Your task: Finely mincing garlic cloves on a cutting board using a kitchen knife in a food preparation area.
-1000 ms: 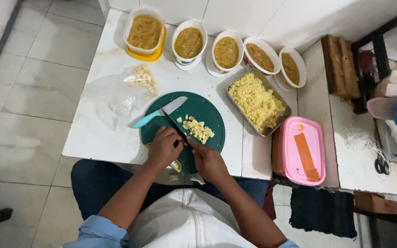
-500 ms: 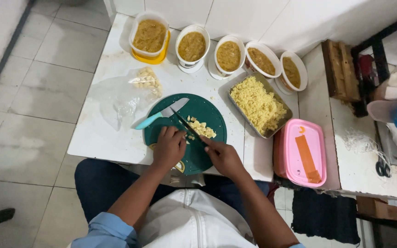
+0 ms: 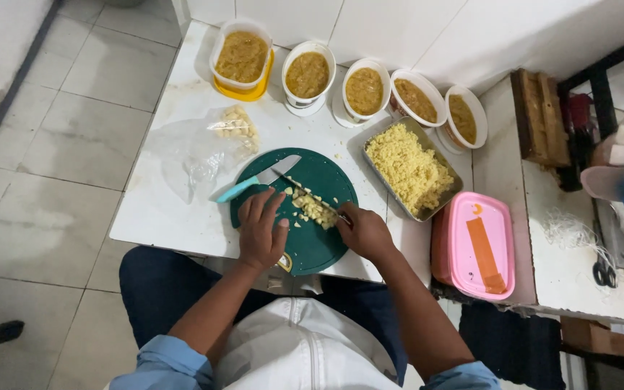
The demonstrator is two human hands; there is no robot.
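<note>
A matt green plastic cutting board (image 3: 319,238) was seen on a smooth white tabletop (image 3: 160,209), beside a clear crinkled plastic bag (image 3: 189,152), a dull metal tray (image 3: 453,191), a glossy pink plastic box (image 3: 503,231) and a rough wooden block (image 3: 539,119), with a knife (image 3: 310,193) of shiny metal.

At frame centre, the right hand (image 3: 364,231) holds a knife (image 3: 305,192) over chopped pieces (image 3: 313,209) on a green cutting board (image 3: 319,245); the left hand (image 3: 261,230) rests flat beside them.
</note>
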